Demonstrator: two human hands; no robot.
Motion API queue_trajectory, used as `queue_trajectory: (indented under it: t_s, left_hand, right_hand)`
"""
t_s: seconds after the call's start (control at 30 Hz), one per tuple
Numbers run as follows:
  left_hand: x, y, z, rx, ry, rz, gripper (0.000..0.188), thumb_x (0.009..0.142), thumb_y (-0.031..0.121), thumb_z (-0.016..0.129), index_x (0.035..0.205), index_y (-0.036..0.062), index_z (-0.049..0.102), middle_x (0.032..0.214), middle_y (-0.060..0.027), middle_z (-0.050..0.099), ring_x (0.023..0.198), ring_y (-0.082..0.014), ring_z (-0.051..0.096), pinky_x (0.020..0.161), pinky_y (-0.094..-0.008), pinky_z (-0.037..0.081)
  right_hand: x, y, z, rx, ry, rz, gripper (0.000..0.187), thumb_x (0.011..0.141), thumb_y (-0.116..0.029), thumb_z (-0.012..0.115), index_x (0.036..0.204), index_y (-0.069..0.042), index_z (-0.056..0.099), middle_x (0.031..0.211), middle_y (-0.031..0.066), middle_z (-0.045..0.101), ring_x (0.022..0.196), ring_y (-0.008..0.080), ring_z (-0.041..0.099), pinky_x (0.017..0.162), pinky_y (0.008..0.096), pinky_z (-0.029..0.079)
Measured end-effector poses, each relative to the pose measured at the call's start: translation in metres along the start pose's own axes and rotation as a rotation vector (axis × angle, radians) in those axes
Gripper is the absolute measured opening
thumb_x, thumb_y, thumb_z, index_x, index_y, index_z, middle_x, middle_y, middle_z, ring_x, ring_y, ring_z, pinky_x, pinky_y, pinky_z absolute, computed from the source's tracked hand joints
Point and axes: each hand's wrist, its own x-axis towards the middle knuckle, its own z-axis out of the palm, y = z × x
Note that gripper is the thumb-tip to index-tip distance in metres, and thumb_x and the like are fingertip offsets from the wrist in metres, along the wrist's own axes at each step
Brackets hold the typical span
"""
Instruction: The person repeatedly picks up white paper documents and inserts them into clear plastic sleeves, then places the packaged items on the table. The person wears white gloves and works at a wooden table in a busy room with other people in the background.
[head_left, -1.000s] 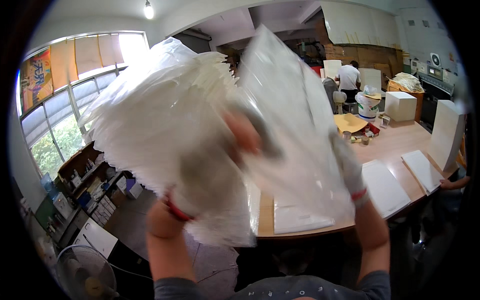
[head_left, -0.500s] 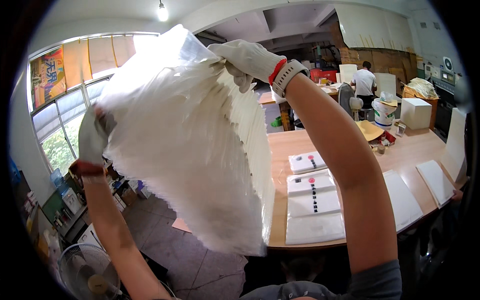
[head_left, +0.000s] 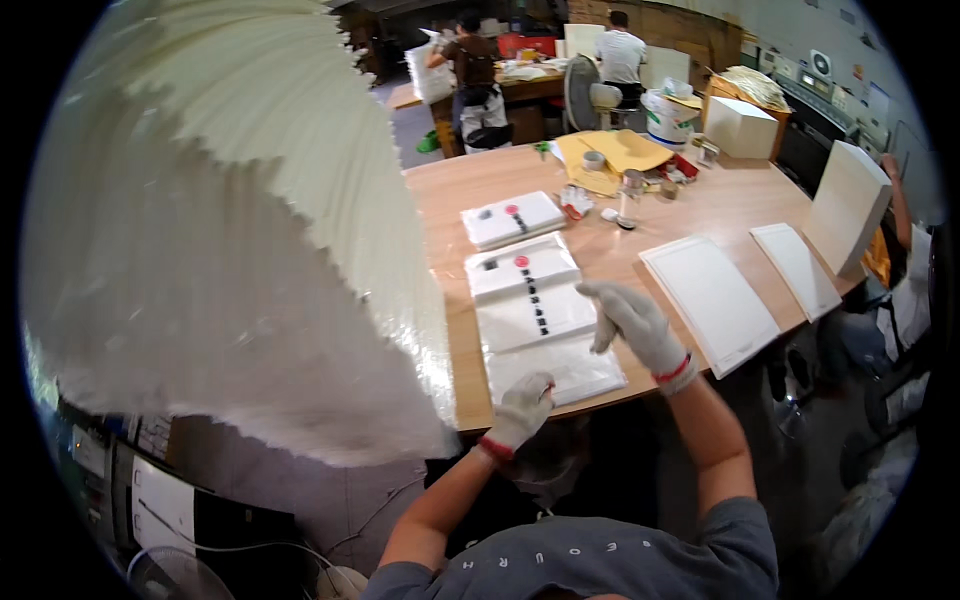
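Observation:
Two white gloves with red cuffs cover my hands. My left hand point(head_left: 520, 412) is curled at the table's near edge, beside the lower end of a clear plastic bag; a small reddish spot shows at its fingertips, and what it holds, if anything, I cannot make out. Above the bag's right side, my right hand point(head_left: 638, 328) is open, fingers stretched leftward and thumb apart. The flat printed bags point(head_left: 535, 300) lie in a pile on the table. A big bundle of thin, whitish, ragged-edged sheets point(head_left: 220, 250) fills the left side, apart from both hands; its support is out of view.
The wooden table point(head_left: 600, 240) also bears another printed packet point(head_left: 512, 220), white flat panels point(head_left: 710, 300), a glass jar point(head_left: 629, 200), a loose glove point(head_left: 576, 202) and yellow sheets point(head_left: 615, 152). A white block point(head_left: 848, 207) stands at the right near another person's arm. Two people work farther back.
Both hands have come away from the raised bundle and down over the table's near side. The bundle now appears farther left, and the view has swung right and downward.

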Motion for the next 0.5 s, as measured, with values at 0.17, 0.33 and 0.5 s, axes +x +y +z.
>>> queue_trajectory:
  t_s: [0.17,0.33,0.5]
  left_hand:
    - [0.034,-0.085,0.091,0.500,0.021,0.004,0.020,0.079,0.024,0.058,0.088,0.0066,0.062,0.084,-0.0144,0.059,0.079,-0.0343,0.058,0.074,-0.0436,0.044]
    - [0.062,-0.093,0.061,0.296,-0.316,-0.382,0.027,0.083,0.032,0.054,0.089,0.0068,0.061,0.084,-0.0169,0.064,0.079,-0.0352,0.061,0.071,-0.0443,0.046]
    - [0.081,-0.109,0.062,0.092,-0.330,-0.402,0.022,0.087,0.027,0.050,0.092,0.0058,0.055,0.076,-0.0145,0.061,0.071,-0.0285,0.060,0.064,-0.0396,0.046]
  right_hand:
    - [-0.108,0.120,-0.015,0.252,0.313,0.399,0.037,0.096,-0.025,0.041,0.114,0.005,0.054,0.056,0.0039,0.053,0.049,0.0127,0.054,0.050,0.0231,0.045]
    - [-0.125,0.148,0.003,0.386,0.207,0.963,0.024,0.090,-0.025,0.055,0.097,-0.002,0.061,0.056,0.0028,0.051,0.047,0.0129,0.052,0.049,0.0242,0.047]
    - [-0.045,0.246,0.033,0.751,0.369,0.734,0.031,0.088,-0.027,0.058,0.108,-0.003,0.057,0.089,0.0036,0.058,0.077,0.0120,0.055,0.065,0.0277,0.048]
